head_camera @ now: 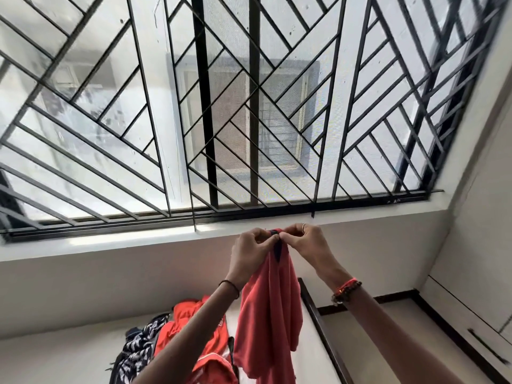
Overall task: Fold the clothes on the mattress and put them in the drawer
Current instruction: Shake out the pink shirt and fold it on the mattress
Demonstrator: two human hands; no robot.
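Both hands raised, fingertips almost meeting, above and just left of the far end of the dark wooden bed rail [321, 325]. Left hand [253, 246] and right hand [304, 242] each pinch the top edge of a coral-red soft knit garment [268, 314] at a navy trim, probably the neckline. Fingers curled tight on the cloth, no open span. The garment hangs straight down from the pinch, long axis vertical, bunched into loose folds, left of the rail and over the white mattress [69, 361]. Its lower end runs out of view, so cannot tell whether it touches the mattress. Grip points sit side by side at one spot, so neither hand is nearer. Judgement: next move calls for the hands to slide apart along the top edge toward the shoulders, spreading the width before laying it flat. Further left of the rail, the heap still to fold: an orange-red garment with white piping [199, 331] and a navy-and-white patterned cloth [138, 347], touching each other on the mattress. Right of the rail, across a strip of floor, a white cabinet front with a dark bar handle [487, 347], possibly the drawer; well apart from both hands, right hand's side.
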